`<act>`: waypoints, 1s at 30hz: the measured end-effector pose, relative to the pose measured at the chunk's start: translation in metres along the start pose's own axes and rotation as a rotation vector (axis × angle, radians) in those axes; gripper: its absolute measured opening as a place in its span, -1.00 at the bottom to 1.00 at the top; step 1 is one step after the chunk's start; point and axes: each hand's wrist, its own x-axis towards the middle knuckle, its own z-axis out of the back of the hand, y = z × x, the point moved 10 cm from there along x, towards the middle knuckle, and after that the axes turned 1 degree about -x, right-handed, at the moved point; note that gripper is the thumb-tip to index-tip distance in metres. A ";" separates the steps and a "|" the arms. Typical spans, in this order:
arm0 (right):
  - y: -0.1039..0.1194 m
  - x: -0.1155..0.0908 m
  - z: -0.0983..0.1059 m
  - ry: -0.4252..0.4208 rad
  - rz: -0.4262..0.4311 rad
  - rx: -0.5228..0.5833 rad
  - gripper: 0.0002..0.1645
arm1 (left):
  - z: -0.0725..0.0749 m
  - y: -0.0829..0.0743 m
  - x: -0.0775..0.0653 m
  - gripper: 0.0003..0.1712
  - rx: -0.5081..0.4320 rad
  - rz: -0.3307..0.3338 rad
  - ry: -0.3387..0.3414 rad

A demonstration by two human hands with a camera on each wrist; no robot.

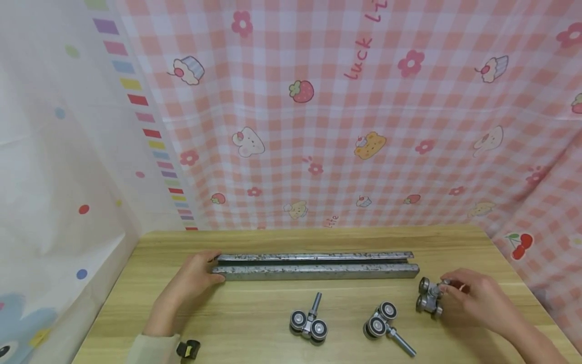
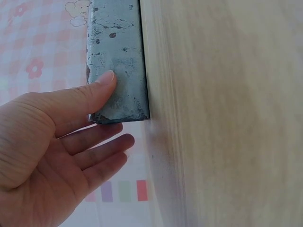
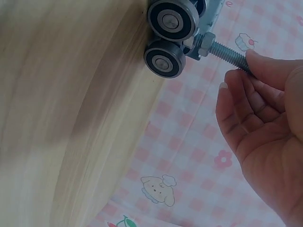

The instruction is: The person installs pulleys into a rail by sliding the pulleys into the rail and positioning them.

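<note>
The left hand [image 1: 195, 275] grips the left end of a rail [image 1: 318, 273] on the tabletop [image 1: 254, 313], thumb in front, while the right hand [image 1: 482, 299] pinches a roller [image 1: 429, 298] by its bolt [image 3: 229, 56] near the rail's right end. A second roller [image 1: 310, 324] and third roller [image 1: 378, 324] lie between the hands, nearer the camera.

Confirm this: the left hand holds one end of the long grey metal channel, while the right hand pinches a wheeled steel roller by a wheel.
Wrong grip: the right hand pinches the wheeled steel roller by its threaded bolt, as the right wrist view shows. The rest stands.
</note>
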 end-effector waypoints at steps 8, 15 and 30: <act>-0.008 0.007 0.001 -0.004 -0.019 0.012 -0.68 | 0.001 0.000 0.000 -0.24 -0.002 -0.009 0.002; -0.017 0.013 0.001 0.007 -0.051 0.013 -0.73 | 0.002 0.002 0.001 -0.23 0.011 -0.004 0.003; -0.037 0.019 0.003 0.011 -0.104 -0.022 -0.78 | 0.000 0.002 0.000 -0.23 -0.013 -0.006 0.011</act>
